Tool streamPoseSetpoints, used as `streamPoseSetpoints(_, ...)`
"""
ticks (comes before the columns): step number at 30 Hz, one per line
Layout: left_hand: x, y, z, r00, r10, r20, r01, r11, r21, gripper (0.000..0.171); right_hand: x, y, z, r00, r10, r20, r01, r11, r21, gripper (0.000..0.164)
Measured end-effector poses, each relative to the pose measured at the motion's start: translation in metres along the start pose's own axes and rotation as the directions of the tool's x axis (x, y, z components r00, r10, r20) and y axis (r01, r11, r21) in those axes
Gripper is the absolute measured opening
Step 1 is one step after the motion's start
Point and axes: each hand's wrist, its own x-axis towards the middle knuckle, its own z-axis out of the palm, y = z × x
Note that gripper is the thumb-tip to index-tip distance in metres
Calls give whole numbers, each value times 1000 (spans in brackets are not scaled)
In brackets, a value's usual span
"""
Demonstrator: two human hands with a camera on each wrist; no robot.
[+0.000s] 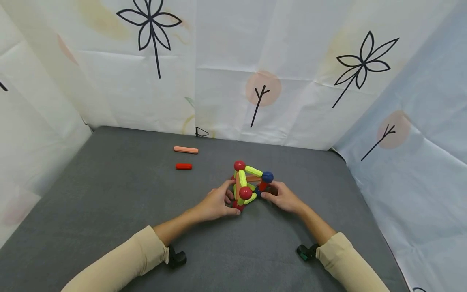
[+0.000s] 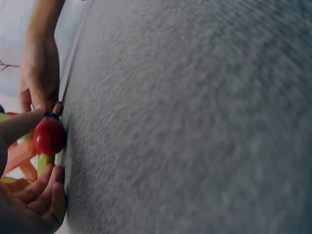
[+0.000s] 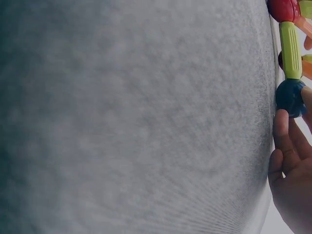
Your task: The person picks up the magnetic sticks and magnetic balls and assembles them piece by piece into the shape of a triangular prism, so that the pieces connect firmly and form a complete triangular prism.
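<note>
A frame-like structure of building rods and balls point(image 1: 242, 179) stands on the grey table in the head view. It joins yellow-green, orange and red rods with red and dark blue balls. My left hand point(image 1: 215, 205) holds its left side, thumb by the lower front red ball point(image 1: 237, 205). At the right corner my right hand point(image 1: 286, 197) pinches it near the lower blue ball point(image 1: 258, 192), below the upper blue ball point(image 1: 268, 177). The right wrist view has fingertips right at a blue ball point(image 3: 290, 97), which a yellow-green rod point(image 3: 291, 51) links to a red ball point(image 3: 283, 9).
Beyond the structure, to the left, a loose orange rod point(image 1: 186, 150) and a shorter red rod point(image 1: 183, 166) lie on the grey table point(image 1: 120, 182). White printed cloth point(image 1: 226, 52) hangs along the table's back and sides.
</note>
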Motion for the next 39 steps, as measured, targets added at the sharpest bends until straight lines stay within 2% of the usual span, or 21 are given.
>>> streamPoseSetpoints(5,1,2,0,998,11,-65,-8,999,35,85,-4,-1,2,1000,-17,18,17,1000,-10,28)
streamPoseSetpoints(10,7,-4,-7,993,7,-120,-5,1000,21,81,-6,-2,6,999,-38,28,38,999,2,22)
streamPoseSetpoints(13,12,-9,-12,990,3,-144,-3,1000,-6,80,-6,-1,8,997,-73,29,72,997,26,24)
streamPoseSetpoints(19,22,-16,-15,985,20,-169,-24,999,-23,75,-5,-2,6,989,-108,101,101,992,78,33)
streamPoseSetpoints(24,28,-19,-19,983,61,-170,-68,997,-34,69,-5,-1,5,984,-113,138,106,993,57,27)
streamPoseSetpoints(28,30,-22,-24,988,77,-134,-82,996,-29,66,-5,0,5,984,-116,138,112,993,41,22)
streamPoseSetpoints(32,30,-24,-36,988,121,-101,-121,993,5,60,-5,-1,4,983,-126,134,121,992,38,23)
streamPoseSetpoints(34,30,-25,-46,983,140,-116,-138,990,25,56,-6,-2,4,984,-120,131,118,993,27,25)
streamPoseSetpoints(37,31,-30,-67,968,158,-197,-150,987,54,47,-6,-3,4,985,-114,131,113,993,16,26)
streamPoseSetpoints(39,31,-34,-82,949,157,-273,-146,987,60,42,-6,-3,3,985,-111,134,110,994,17,27)
